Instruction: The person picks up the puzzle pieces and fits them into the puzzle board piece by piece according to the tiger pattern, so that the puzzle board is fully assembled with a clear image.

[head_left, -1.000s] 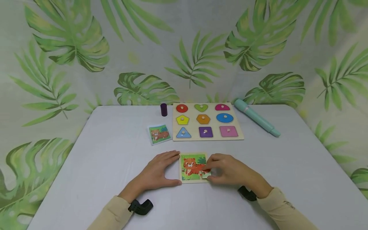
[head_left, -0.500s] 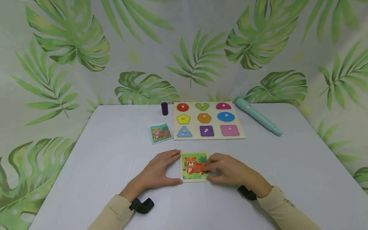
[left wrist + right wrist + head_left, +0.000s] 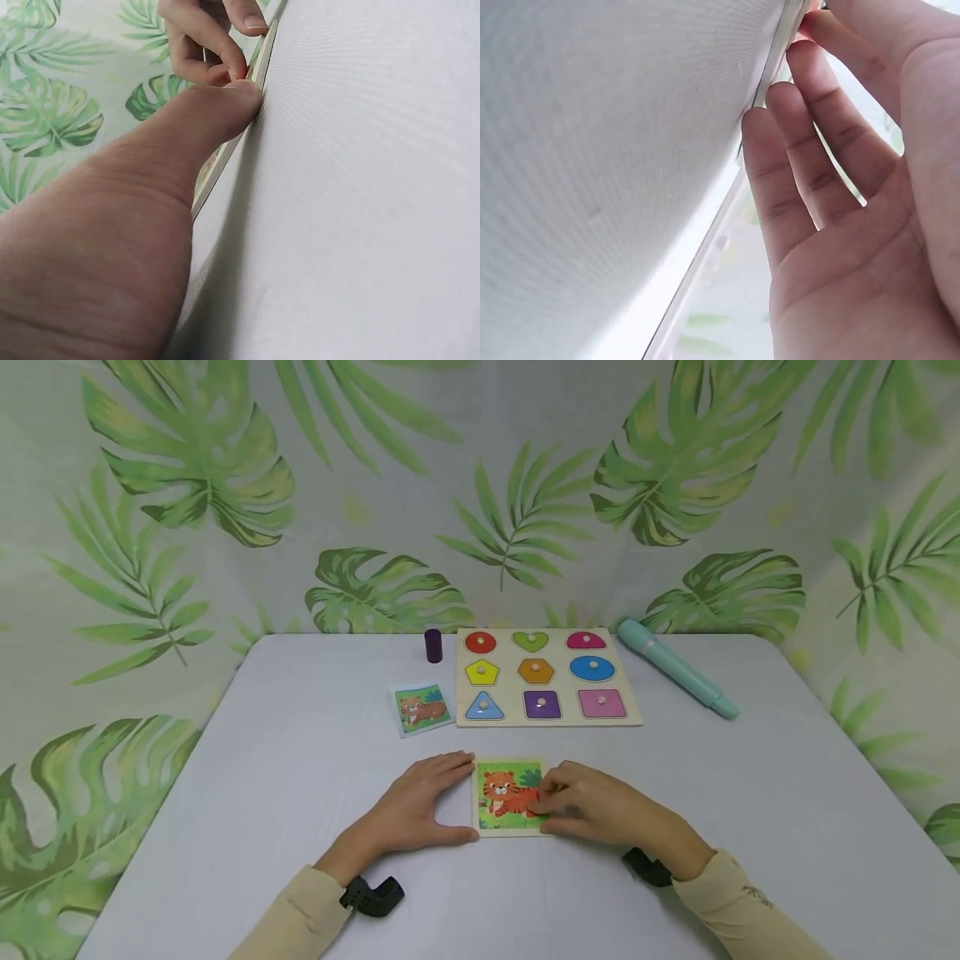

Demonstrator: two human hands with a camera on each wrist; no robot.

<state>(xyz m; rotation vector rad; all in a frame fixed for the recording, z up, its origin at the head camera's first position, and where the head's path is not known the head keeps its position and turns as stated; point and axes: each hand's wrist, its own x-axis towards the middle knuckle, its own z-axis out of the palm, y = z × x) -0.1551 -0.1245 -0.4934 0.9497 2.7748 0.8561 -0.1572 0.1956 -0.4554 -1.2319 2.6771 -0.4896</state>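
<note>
In the head view, a tiger jigsaw puzzle lies flat in its pale wooden frame, its lower right part half hidden. My left hand rests along its left side, fingertips at the upper corner and thumb at the lower one. My right hand touches the right part of the picture with bent fingers, its thumb near the lower edge. No loose piece shows between those fingertips. The right wrist view has the other fingers against the board's edge. Behind the left thumb, the board shows edge-on in the left wrist view.
A shape puzzle board with several knobbed pieces lies behind. Left of it are a small tiger picture card and a dark purple cylinder. A mint-green tube-like thing lies at right. Leaf-patterned cloth hangs behind.
A second ago my right hand had a tilted puzzle piece at the lower right corner; it now looks level with the picture. My left hand has stayed at the frame. The head view has shifted slightly.
</note>
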